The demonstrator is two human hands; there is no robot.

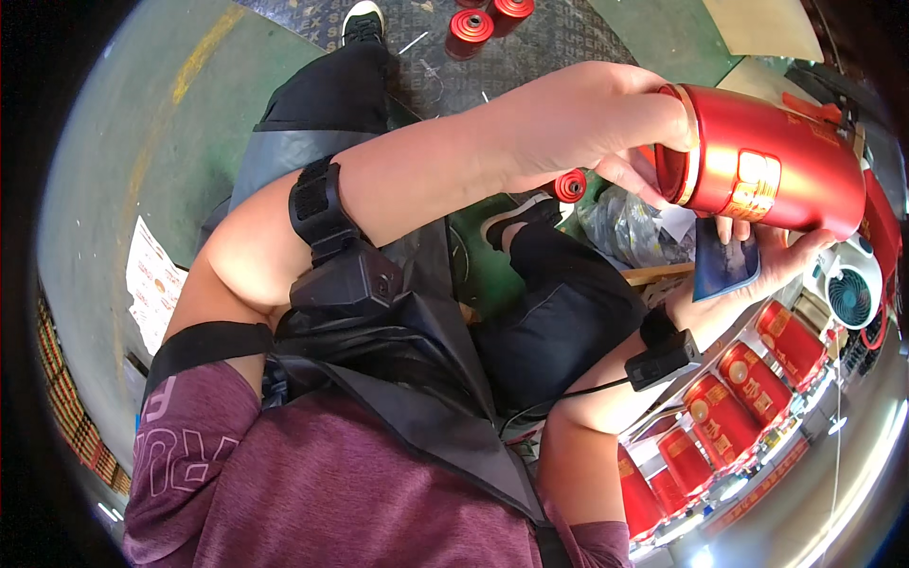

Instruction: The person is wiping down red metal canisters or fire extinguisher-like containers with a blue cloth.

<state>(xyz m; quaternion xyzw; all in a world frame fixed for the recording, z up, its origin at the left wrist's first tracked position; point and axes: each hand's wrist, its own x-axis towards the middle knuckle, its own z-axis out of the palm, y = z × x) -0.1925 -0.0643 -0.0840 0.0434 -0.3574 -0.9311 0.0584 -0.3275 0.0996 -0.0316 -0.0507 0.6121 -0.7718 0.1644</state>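
Note:
A glossy red canister [791, 161] with a gold label and gold rim lies on its side in the air at the upper right. My left hand [639, 118] reaches across and grips the canister's rim on the left, its thumb at the mouth and partly out of sight. Under the other end, my right hand [791, 260] holds the canister from below, with fingertips showing beneath it. A dark blue flat piece [727, 257], perhaps a cloth or pad, hangs between the right hand's fingers and palm. The inside of the canister is mostly hidden.
Red cylinders [470, 33] stand on a dark patterned mat [568, 47] ahead. Another red cylinder [569, 185] sits near my shoe, beside a clear plastic bag [625, 227]. A white fan [847, 284] and several red containers [724, 417] are at the right.

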